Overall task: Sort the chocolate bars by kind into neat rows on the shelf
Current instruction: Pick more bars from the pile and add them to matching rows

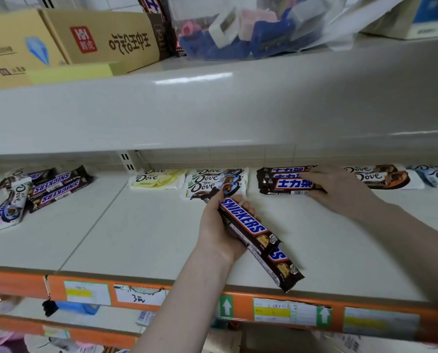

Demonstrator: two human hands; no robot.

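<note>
My left hand (216,226) grips two stacked Snickers bars (251,226) above the middle of the white shelf (141,233). My right hand (340,189) rests with fingers against a row of Snickers bars (281,180) at the back of the shelf. Left of that row lie a stack of blue-white Dove bars (213,182) and yellow Dove bars (156,179). Brown Dove bars (383,175) and a pale blue Dove bar (437,175) lie at the back right. A mixed heap of Snickers and Dove bars (34,189) sits at the far left.
The upper shelf (213,103) overhangs close above, carrying cardboard boxes (67,36) and a clear bag of blue and pink items (251,29). The orange price strip (141,294) marks the front edge. A lower shelf shows below.
</note>
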